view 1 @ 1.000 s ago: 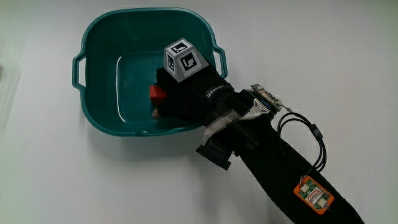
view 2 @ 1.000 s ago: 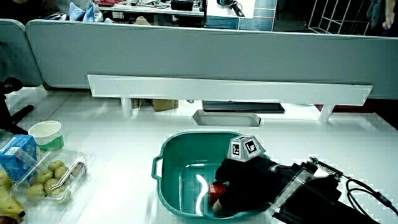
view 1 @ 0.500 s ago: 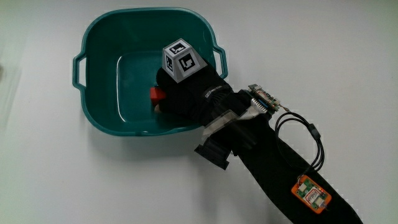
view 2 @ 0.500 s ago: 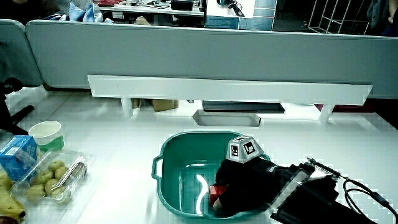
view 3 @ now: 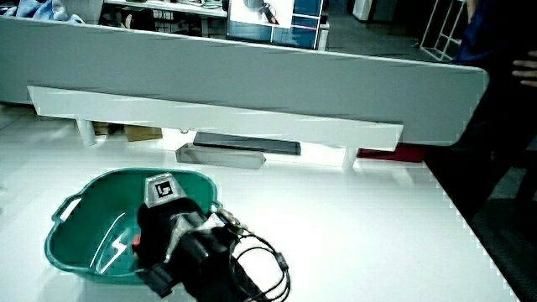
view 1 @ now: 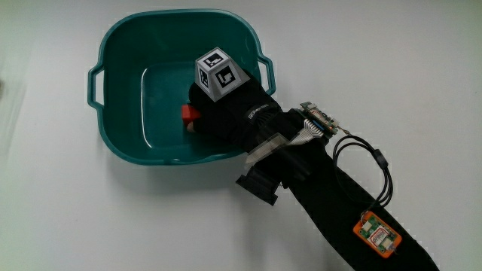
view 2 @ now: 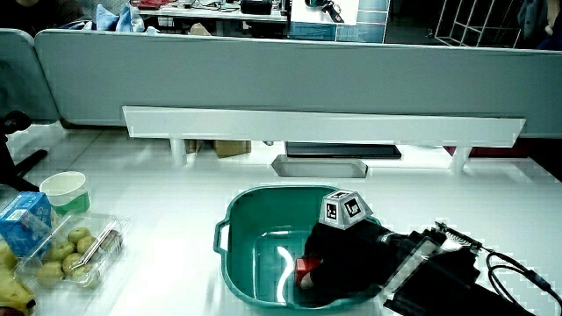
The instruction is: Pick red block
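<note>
A small red block point(view 1: 189, 114) lies inside the teal tub point(view 1: 120, 68), near the tub wall closest to the person. The gloved hand point(view 1: 226, 113) reaches into the tub, and its fingers are curled around the block, of which only one red corner shows. The patterned cube point(view 1: 218, 73) rides on the back of the hand. In a side view the red block point(view 2: 304, 266) peeks out from under the hand point(view 2: 347, 254) inside the tub point(view 2: 241, 215). In a side view the hand point(view 3: 164, 222) hides the block within the tub point(view 3: 84, 189).
A paper cup point(view 2: 67, 189), a blue carton point(view 2: 25, 219) and a clear box of small green fruit point(view 2: 75, 250) stand beside the tub at the table's edge. A low white shelf point(view 2: 325, 127) and a flat grey tray point(view 2: 320, 165) lie farther from the person.
The hand has stayed in the tub, closed around the red block; its cube has shifted only slightly.
</note>
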Motion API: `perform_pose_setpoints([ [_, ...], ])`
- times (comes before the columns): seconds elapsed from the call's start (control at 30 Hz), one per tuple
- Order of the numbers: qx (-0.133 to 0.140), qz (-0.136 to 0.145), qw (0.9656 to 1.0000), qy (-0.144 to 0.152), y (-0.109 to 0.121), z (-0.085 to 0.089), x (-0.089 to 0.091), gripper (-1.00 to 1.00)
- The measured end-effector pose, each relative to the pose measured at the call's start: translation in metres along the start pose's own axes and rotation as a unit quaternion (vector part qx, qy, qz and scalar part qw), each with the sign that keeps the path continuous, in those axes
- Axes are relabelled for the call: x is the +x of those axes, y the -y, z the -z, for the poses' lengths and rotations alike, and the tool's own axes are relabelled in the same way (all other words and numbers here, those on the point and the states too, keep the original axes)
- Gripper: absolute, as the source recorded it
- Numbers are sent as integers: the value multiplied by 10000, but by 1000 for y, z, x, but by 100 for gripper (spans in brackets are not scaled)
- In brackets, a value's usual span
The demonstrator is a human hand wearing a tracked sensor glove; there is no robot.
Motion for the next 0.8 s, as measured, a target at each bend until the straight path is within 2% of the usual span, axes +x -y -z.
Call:
perform_pose_setpoints([
  [0.2, 73, -74, 9999, -48, 9, -8, 3, 100],
  [0.23, 183, -43, 9998, -49, 12, -11, 3, 100],
  [0.27, 191, -125, 9997, -83, 15, -13, 3, 100],
  [0.47, 409, -185, 9989, -108, 34, -26, 4, 100],
  [0.6, 646, -312, 9974, -75, 54, -36, 1, 100],
  [0.67, 671, -383, 9970, -36, 62, -38, 0, 100],
  [0.8, 970, -422, 9944, 43, 80, -43, -2, 100],
])
